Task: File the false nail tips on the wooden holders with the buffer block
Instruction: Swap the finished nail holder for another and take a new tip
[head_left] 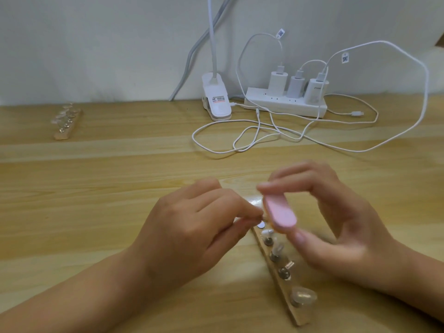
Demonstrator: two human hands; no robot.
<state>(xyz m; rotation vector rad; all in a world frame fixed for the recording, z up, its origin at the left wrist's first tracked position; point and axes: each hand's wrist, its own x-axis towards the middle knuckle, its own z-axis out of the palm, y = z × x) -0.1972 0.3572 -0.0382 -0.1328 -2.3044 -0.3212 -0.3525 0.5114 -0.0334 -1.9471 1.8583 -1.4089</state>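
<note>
Left hand (192, 227): knuckles up, fingers curled, thumb and forefinger pinching the far nail tip (262, 216) at the far end of the near wooden holder (294, 316). That tip is mostly covered by the fingertips and blurred, so its shape cannot be told.

Right hand (336, 224): grasps the pink buffer block (280, 211) end to end, with the thumb on the near end and the fingers over the far end. The block is tilted with its pink face toward the camera. Its lower edge sits right at the pinched tip; actual contact is unclear from motion blur. The block and right hand hide the holder's far right side.

The near holder lies diagonally on the wooden table (120, 176), running from between the hands toward the lower right. The other nail tips (303, 296) stand in a row on metal studs along it, clear or whitish, with the largest nearest the camera.

A second wooden holder (67, 123) with clear tips sits far left, well apart from the hands. At the back centre, a white clip lamp (216, 99) stands against the wall (96, 44). Just beside it is a white power strip (286, 104) with three chargers (277, 81) plugged in. White cables (264, 135) loop loosely over the table between the strip and the hands, touching neither hand.
</note>
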